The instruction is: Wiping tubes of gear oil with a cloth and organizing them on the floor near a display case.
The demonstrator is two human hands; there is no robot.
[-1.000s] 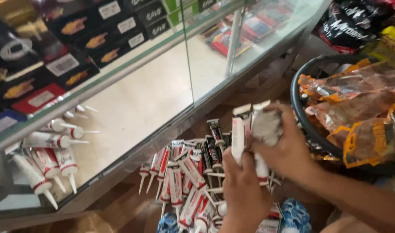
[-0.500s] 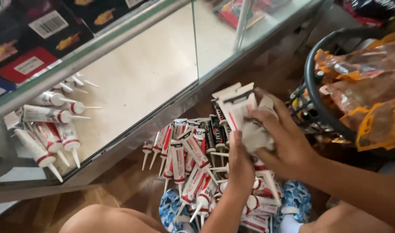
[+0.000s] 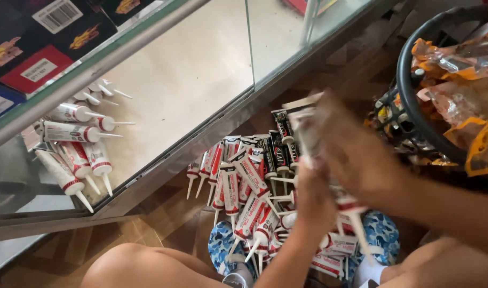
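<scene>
My right hand and my left hand are together over a heap of white and red sealant tubes on the wooden floor. Both hands are closed around a bundle of tubes, blurred by motion; one tube's nozzle points down below my right hand. The left hand grips the bundle from below, the right hand wraps it from the right side. Part of the bundle is hidden by my fingers.
A glass display cabinet stands on the left with several more tubes lying on its shelf. A black wire basket of orange snack packets is at the right. Blue patterned slippers and my knee are below.
My hands have come lower and closer over the heap, still holding the bundle. The bundle has turned and now looks blurred.
</scene>
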